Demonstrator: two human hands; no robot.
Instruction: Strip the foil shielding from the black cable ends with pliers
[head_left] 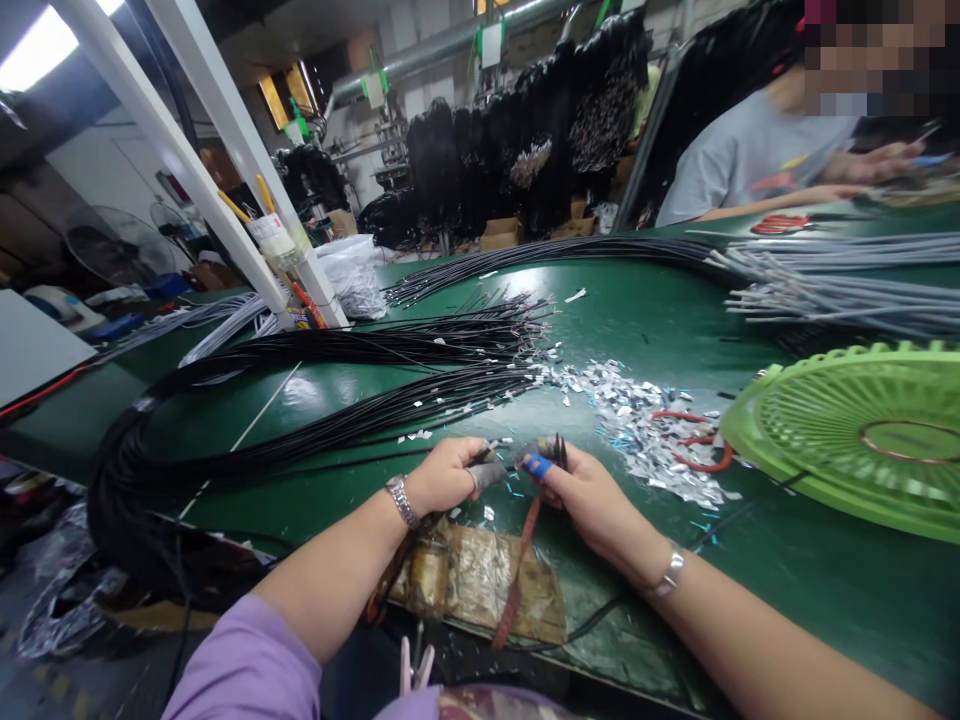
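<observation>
My left hand is closed in a pinch, tape on a fingertip, around the end of a thin black cable from the left. Just to its right, my right hand is also closed, with blue and grey tape on its fingers. Small dark points stick up from its grip; what they belong to is unclear. A reddish strip hangs below that hand, over a taped cardboard pad at the table edge. Beyond my hands lies a bundle of black cables with stripped, frayed ends.
Foil and blue scraps are heaped right of centre, beside red-handled scissors. A green fan grille lies at right on the green table. Grey cables lie behind it. A co-worker sits at the far right. A white post stands left.
</observation>
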